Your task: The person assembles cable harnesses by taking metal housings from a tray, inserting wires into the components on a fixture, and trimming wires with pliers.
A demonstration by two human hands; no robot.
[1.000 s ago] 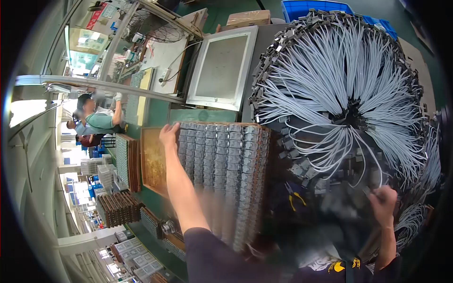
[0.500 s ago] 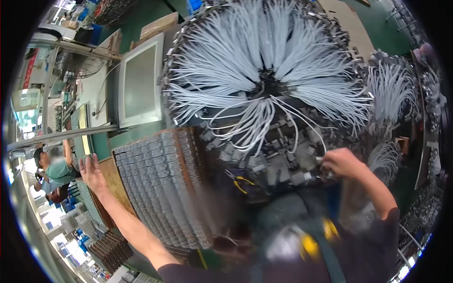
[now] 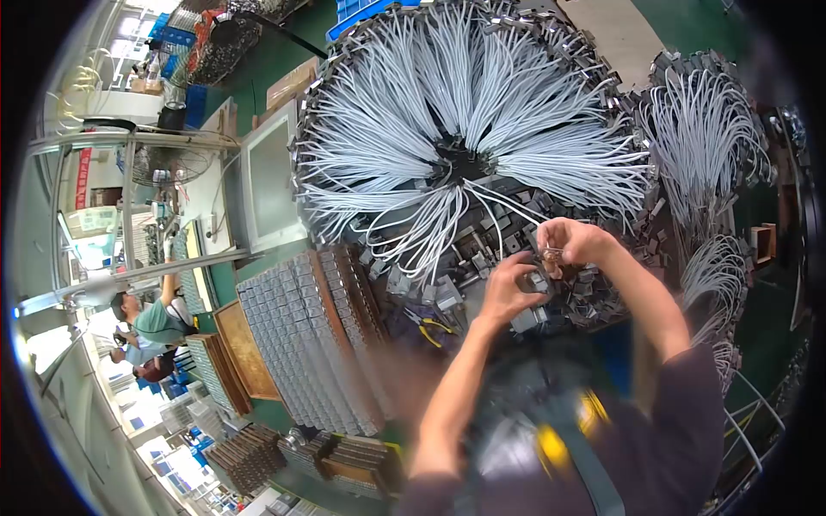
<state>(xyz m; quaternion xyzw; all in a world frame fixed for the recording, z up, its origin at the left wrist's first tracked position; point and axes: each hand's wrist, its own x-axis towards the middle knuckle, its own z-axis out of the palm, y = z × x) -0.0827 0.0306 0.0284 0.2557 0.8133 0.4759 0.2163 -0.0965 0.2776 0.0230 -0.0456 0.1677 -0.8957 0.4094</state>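
My right hand (image 3: 575, 244) is closed on the end of a white cable (image 3: 514, 204), and small metallic bits show below its fingers. The cable runs back to the hub of a large round bundle of white cables (image 3: 404, 129). Just left of and below it, my left hand (image 3: 506, 291) curves in a C, thumb and fingers apart. A grey metal block (image 3: 538, 281) shows in that gap; whether the hand touches it is unclear. Below the bundle lies a heap of grey metal blocks (image 3: 447, 295). Pliers with yellow handles (image 3: 428, 327) lie left of my left hand.
Stacked trays of grey metal parts (image 3: 301, 335) stand to the left, beside a pale framed panel (image 3: 274, 181). More white cables (image 3: 701, 146) hang at the right, near a small wooden box (image 3: 762, 244). Another person (image 3: 159, 322) is at the far left.
My left hand has come from far left, where it was raised and spread, to beside my right hand. My right hand has moved up and left with the cable end. The view has shifted.
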